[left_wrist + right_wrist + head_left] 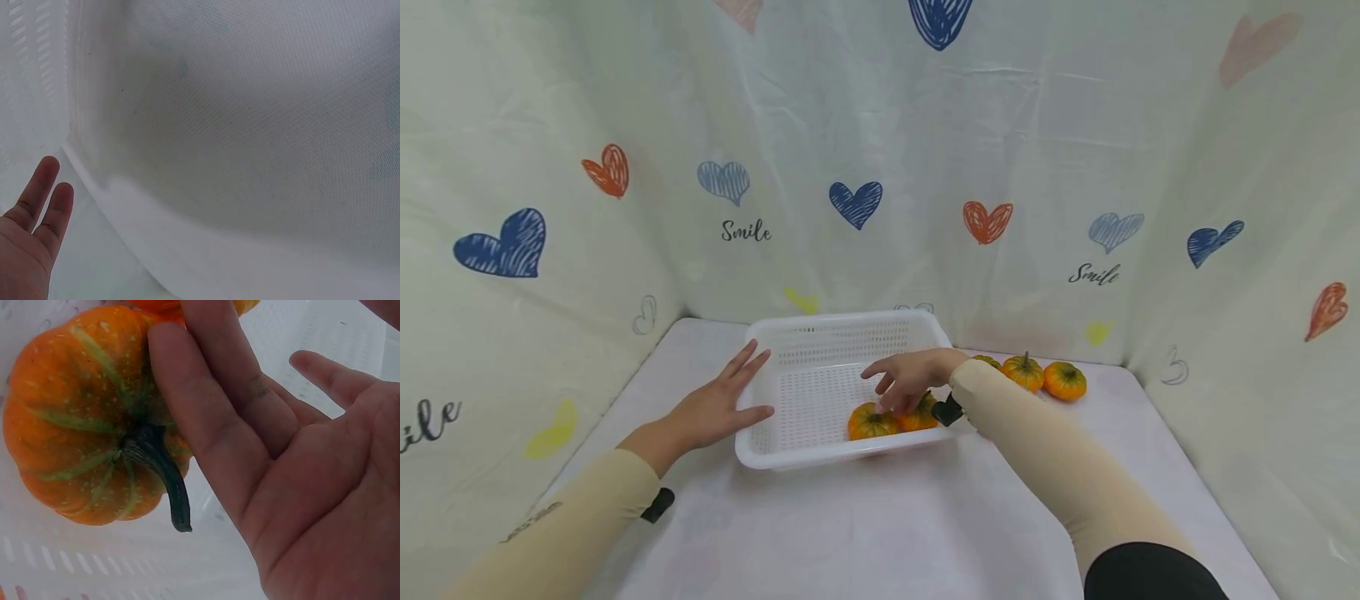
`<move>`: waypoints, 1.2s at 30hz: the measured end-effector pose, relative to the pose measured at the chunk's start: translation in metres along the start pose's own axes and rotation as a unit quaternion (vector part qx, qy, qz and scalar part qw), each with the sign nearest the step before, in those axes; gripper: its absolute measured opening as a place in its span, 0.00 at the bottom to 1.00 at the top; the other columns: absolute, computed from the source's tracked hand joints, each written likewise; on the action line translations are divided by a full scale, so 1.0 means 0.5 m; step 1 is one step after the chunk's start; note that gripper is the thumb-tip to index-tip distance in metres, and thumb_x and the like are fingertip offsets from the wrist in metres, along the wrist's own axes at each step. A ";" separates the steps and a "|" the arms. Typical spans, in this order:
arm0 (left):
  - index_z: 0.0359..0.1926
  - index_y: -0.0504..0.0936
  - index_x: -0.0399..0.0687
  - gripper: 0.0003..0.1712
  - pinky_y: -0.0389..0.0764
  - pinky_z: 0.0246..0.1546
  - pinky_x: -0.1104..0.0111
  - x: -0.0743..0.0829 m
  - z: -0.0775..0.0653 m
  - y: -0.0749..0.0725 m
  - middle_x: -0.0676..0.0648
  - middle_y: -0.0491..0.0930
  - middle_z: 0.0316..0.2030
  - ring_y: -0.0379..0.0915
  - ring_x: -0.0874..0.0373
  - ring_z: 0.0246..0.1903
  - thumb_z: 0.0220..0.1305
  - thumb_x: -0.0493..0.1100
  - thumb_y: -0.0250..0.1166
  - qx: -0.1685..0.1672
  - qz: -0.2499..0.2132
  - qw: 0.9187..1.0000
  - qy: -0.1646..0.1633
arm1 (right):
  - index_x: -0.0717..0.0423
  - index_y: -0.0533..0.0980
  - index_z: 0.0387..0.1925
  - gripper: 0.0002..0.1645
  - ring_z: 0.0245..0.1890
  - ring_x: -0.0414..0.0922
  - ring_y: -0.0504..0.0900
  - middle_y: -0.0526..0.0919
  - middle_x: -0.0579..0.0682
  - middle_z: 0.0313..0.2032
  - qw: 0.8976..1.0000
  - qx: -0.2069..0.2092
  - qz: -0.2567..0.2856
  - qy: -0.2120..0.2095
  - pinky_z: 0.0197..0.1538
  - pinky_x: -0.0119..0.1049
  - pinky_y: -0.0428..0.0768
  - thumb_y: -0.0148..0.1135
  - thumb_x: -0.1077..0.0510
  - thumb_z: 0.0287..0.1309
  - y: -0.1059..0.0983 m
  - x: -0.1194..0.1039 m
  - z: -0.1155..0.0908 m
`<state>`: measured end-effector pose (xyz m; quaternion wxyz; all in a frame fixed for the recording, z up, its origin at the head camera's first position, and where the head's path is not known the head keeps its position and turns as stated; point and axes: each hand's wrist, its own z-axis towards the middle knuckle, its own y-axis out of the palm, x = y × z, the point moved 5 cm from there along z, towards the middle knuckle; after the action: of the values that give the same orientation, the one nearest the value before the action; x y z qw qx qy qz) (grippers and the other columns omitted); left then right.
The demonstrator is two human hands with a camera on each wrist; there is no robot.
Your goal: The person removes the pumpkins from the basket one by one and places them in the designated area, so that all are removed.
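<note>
A white plastic basket [820, 454] with slotted walls stands on the table. Two small orange pumpkins with green streaks, a left one [872, 422] and a right one [919, 412], lie in its near right part. Above them is my right hand [917, 375], its fingers extended and nothing gripped. In the right wrist view the fingertips overlap the edge of a pumpkin [75, 425] with a dark green curved stem. My left hand [718, 408] is spread at the basket's left rim, fingers over the edge. Two fingers of that hand [28, 250] show in the left wrist view beside the basket.
Several more pumpkins, among them one with an upright stem [1024, 372] and one at the right end [1065, 382], lie right of the basket, partly behind my right forearm. A white cloth covers the table [850, 533]. Heart-printed curtains [910, 133] enclose its back and sides.
</note>
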<state>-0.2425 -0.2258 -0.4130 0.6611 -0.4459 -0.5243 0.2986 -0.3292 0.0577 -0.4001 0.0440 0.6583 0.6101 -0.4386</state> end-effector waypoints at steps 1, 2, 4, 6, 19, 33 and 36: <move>0.79 0.47 0.49 0.50 0.74 0.54 0.40 0.000 0.000 0.000 0.44 0.34 0.79 0.61 0.30 0.66 0.67 0.61 0.61 0.001 0.000 1.000 0.002 | 0.49 0.60 0.75 0.47 0.42 0.50 0.86 0.71 0.59 0.65 1.000 -0.001 -0.001 0.002 0.46 0.41 0.84 0.72 0.54 0.59 0.001 0.001 0.000; 0.79 0.47 0.49 0.50 0.74 0.54 0.40 -0.001 0.001 -0.001 0.44 0.34 0.79 0.61 0.30 0.66 0.67 0.61 0.61 0.002 0.000 1.000 0.003 | 0.49 0.60 0.75 0.46 0.42 0.50 0.86 0.72 0.59 0.65 1.000 -0.002 -0.001 0.002 0.46 0.41 0.85 0.72 0.54 0.59 0.002 0.002 0.001; 0.79 0.48 0.49 0.50 0.74 0.54 0.40 -0.002 0.001 -0.002 0.44 0.35 0.79 0.62 0.30 0.65 0.67 0.60 0.61 0.005 -0.001 1.000 0.006 | 0.49 0.61 0.75 0.46 0.41 0.51 0.86 0.72 0.59 0.64 1.000 -0.006 -0.001 0.002 0.45 0.41 0.85 0.72 0.55 0.59 0.003 0.003 0.002; 0.79 0.48 0.48 0.50 0.74 0.54 0.40 -0.003 0.001 -0.003 0.44 0.35 0.79 0.62 0.31 0.65 0.67 0.60 0.61 0.006 0.000 1.000 0.006 | 0.50 0.61 0.75 0.45 0.41 0.51 0.86 0.72 0.60 0.64 1.000 -0.010 0.002 -0.001 0.45 0.41 0.85 0.71 0.56 0.59 0.005 0.002 0.004; 0.79 0.47 0.49 0.51 0.73 0.54 0.39 -0.008 -0.003 0.001 0.45 0.34 0.79 0.59 0.31 0.67 0.67 0.63 0.60 0.000 0.000 1.000 -0.006 | 0.45 0.64 0.73 0.44 0.45 0.47 0.85 0.75 0.53 0.61 0.999 -0.031 -0.017 -0.007 0.47 0.41 0.84 0.72 0.60 0.57 0.011 -0.004 0.026; 0.79 0.49 0.48 0.49 0.74 0.53 0.40 -0.003 0.001 0.002 0.44 0.36 0.79 0.62 0.31 0.65 0.67 0.61 0.60 0.005 -0.001 1.000 0.005 | 0.39 0.69 0.70 0.43 0.37 0.49 0.85 0.72 0.50 0.63 0.995 -0.077 -0.049 -0.027 0.46 0.41 0.84 0.75 0.60 0.53 0.030 -0.015 0.057; 0.79 0.49 0.48 0.49 0.74 0.53 0.40 -0.004 0.002 0.002 0.44 0.36 0.79 0.63 0.31 0.65 0.67 0.60 0.60 0.006 0.001 1.000 0.002 | 0.37 0.72 0.67 0.40 0.39 0.48 0.84 0.73 0.50 0.62 0.995 -0.070 -0.067 -0.035 0.45 0.39 0.84 0.75 0.58 0.53 0.032 -0.018 0.062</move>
<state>-0.2439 -0.2271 -0.4147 0.6645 -0.4435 -0.5204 0.3015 -0.3310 0.0284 -0.4210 0.0817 0.5960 0.6799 -0.4194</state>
